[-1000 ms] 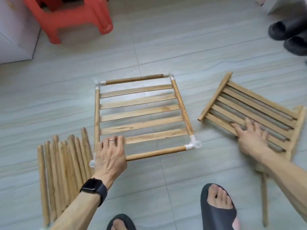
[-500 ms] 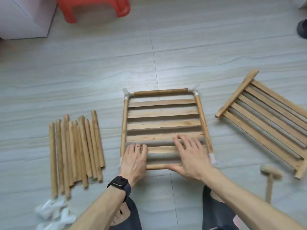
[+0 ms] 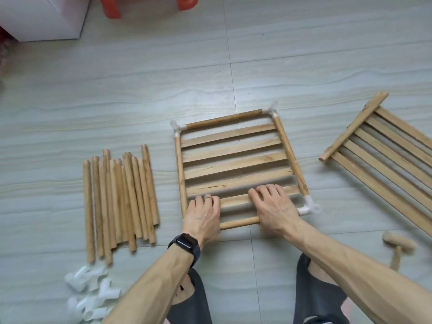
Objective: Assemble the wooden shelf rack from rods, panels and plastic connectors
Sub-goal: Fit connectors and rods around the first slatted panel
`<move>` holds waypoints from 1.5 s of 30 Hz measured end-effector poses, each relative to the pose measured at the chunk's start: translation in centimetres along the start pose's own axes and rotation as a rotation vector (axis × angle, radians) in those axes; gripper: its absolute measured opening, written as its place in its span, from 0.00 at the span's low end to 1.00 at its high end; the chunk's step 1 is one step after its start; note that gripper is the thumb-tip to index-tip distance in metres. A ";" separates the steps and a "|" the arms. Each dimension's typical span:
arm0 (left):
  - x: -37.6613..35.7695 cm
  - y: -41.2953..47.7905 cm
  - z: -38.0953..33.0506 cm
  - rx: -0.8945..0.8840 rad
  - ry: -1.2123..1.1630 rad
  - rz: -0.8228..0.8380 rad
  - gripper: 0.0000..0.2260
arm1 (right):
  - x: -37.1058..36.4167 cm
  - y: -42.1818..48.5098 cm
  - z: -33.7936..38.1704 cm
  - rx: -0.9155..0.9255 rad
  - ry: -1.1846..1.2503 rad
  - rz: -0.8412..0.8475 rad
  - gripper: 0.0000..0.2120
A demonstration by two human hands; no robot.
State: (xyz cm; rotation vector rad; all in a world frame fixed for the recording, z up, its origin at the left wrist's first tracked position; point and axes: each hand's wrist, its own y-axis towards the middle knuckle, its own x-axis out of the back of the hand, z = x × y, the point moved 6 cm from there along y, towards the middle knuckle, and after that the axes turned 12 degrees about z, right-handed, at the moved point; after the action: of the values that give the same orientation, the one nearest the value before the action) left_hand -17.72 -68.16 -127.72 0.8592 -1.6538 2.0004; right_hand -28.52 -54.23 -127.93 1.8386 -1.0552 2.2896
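While shelf frame (image 3: 236, 157) lies flat — left hand (image 3: 203, 215), right hand (image 3: 274, 208) fingers (image 3: 270, 191) curled round near slat (image 3: 235, 200).

Beyond the far side of the framed shelf panel (image 3: 238, 160), bare floor tile (image 3: 233, 73) runs up to the red plastic stool (image 3: 149, 5) and the white cabinet (image 3: 42, 17). Left of the panel, a narrow strip of tile separates it from the loose rods (image 3: 119, 202). The plastic connectors (image 3: 91, 293) lie further left and nearer. To its right, a wider gap opens before the second slatted panel (image 3: 385, 164), with the wooden mallet (image 3: 399, 244) near-right. The left hand (image 3: 203, 218), right hand (image 3: 273, 211) and dark slippers (image 3: 318, 298) crowd its near edge.
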 end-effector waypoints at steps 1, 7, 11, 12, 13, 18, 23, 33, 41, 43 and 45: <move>-0.1 0.0 0.0 -0.006 0.004 -0.018 0.21 | 0.0 -0.1 0.0 -0.011 0.011 0.010 0.24; 0.9 -2.1 1.8 -0.305 0.195 -0.196 0.42 | 0.2 -2.9 0.5 0.138 0.037 0.052 0.36; 6.2 1.2 4.9 -0.235 0.096 -0.329 0.30 | 3.8 -0.7 -1.5 0.100 0.132 -0.035 0.32; 7.9 2.7 5.8 -0.169 0.055 -0.344 0.29 | 5.1 1.0 -2.6 0.032 0.170 -0.047 0.31; 9.4 4.1 6.6 -0.096 0.021 -0.349 0.29 | 6.3 2.9 -3.9 -0.039 0.196 -0.054 0.31; 11.7 9.9 8.7 0.086 -0.026 -0.259 0.39 | 9.5 11.0 -9.7 -0.231 0.151 0.052 0.36; 10.8 12.4 9.6 0.053 -0.022 -0.191 0.45 | 7.6 13.9 -10.8 -0.229 -0.045 0.264 0.47; 12.1 13.1 9.1 0.061 -0.003 -0.275 0.29 | 9.4 14.4 -10.7 -0.274 -0.243 0.137 0.37; 6.1 2.5 14.9 0.275 -0.573 -0.434 0.30 | 5.2 4.5 3.4 0.046 -0.015 0.068 0.43; 1.7 -0.2 17.9 0.503 -0.657 -0.309 0.33 | 2.6 2.1 6.9 0.131 -0.034 0.151 0.44; -2.2 -2.6 20.2 0.688 -0.705 -0.199 0.30 | -0.5 1.2 8.6 0.166 -0.046 0.293 0.45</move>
State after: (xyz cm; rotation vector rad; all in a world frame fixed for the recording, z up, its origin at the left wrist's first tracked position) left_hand -10.31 -87.12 -125.15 2.0696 -1.0495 2.2806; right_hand -21.51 -59.33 -128.23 1.9159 -1.2519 2.5793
